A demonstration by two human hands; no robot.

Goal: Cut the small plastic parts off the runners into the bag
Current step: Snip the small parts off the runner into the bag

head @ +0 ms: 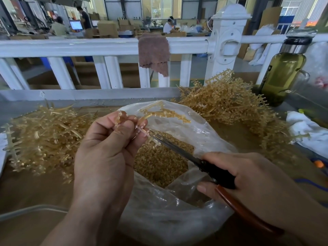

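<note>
Nearest the camera, the clear plastic bag [168,215] stood open on the brown table [26,192], directly below both sets of fingers. The right hand [248,176] had its fingers curled round the handles of the scissors [179,151], one handle black and the other reddish brown. The blades lay close together and ran up and leftward over the bag's mouth, their tip ending right at the fingertips of the other hand.

The left hand [106,148] was closed in a pinch, thumb against curled fingers, holding a pale amber runner [165,113]. One short, thin branch of it stuck out below the thumb and met the scissor tip. The rest reached beyond the fingertips, up and to the right, against the bag's far wall. Under the blades, inside the bag, lay a heap of small amber loose parts [159,162].

Outward from the left hand's knuckles lay a tangled pile of bare runners [44,135]. Beyond the scissor tip, to the right, rose a bushier heap of runners [230,107] with parts on their branches. Just past the right hand's knuckles lay a white cloth [305,128], and beyond it stood a bottle [282,75] of green-yellow liquid with a dark cap.

Farther back ran a white railing [71,47] with a brown towel [153,52] draped over its top rail. Behind it, people sat among cardboard boxes in a workshop.
</note>
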